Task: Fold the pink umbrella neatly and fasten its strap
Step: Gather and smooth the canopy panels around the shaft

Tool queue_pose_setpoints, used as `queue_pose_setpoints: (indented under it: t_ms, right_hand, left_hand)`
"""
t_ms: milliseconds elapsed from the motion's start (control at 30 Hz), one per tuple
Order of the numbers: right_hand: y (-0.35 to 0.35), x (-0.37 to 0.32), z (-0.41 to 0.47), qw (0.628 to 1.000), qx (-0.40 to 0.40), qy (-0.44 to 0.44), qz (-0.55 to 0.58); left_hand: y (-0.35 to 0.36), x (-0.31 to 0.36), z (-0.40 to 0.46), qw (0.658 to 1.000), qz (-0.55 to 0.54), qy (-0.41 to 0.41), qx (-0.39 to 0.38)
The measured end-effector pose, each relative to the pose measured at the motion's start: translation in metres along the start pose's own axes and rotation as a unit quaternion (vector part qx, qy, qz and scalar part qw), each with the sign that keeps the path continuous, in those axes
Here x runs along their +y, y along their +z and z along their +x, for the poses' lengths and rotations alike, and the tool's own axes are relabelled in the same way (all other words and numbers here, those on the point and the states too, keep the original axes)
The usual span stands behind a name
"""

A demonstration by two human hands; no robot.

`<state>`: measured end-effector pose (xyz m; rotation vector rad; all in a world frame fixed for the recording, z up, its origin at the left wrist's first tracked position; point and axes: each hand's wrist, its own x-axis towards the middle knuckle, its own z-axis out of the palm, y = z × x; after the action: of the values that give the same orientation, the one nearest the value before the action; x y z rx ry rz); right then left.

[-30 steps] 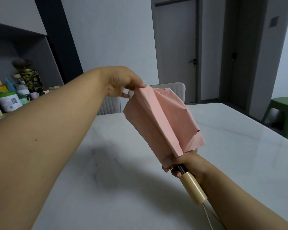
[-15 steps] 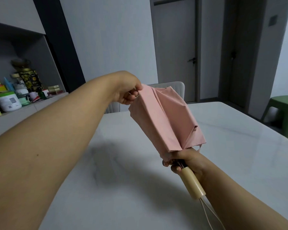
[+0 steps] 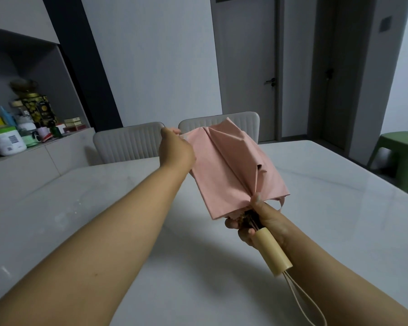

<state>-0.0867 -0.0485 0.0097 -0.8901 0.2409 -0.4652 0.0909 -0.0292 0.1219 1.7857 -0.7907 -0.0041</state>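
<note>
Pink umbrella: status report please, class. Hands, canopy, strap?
Left hand pinches canopy's far edge. Right hand grips umbrella just above the handle. Canopy loose, half pleated. Strap dangling, unfastened.

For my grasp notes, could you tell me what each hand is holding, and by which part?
Both hold the pink umbrella: the left hand pinches the canopy's far edge, the right hand grips the shaft just above the wooden handle.

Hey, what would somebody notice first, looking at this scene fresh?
The pink umbrella, half folded, held up over the white table in mid-frame. The left hand pinches the canopy's far edge, while the right hand grips the shaft just above the cream handle. A green stool stands at far right.
</note>
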Motion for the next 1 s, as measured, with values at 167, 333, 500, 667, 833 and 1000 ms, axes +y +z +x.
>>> queue_pose_setpoints:
  t_ms: [167, 333, 500, 667, 833, 1000]
  right_hand:
    - [0.013, -0.004, -0.01, 0.998, 0.045, 0.007, -0.031]
    - [0.011, -0.001, -0.007, 0.993, 0.089, -0.025, -0.077]
    - [0.01, 0.004, -0.002, 0.976, 0.128, -0.082, -0.153]
    - [0.014, 0.005, -0.003, 0.977, 0.109, -0.09, -0.158]
    - [0.012, 0.006, -0.004, 0.985, 0.066, -0.062, -0.146]
    - [0.016, 0.008, -0.001, 0.991, 0.033, -0.033, -0.129]
  left_hand:
    - [0.008, -0.014, -0.005, 0.999, -0.003, 0.017, 0.044]
    - [0.014, -0.024, -0.013, 0.998, 0.007, 0.036, 0.054]
    - [0.016, -0.027, -0.055, 0.996, -0.028, 0.049, 0.075]
    - [0.032, -0.039, -0.077, 0.989, -0.124, 0.037, -0.071]
    - [0.036, -0.051, -0.076, 0.931, -0.321, -0.029, -0.169]
    - [0.035, -0.057, -0.069, 0.917, -0.358, -0.06, -0.163]
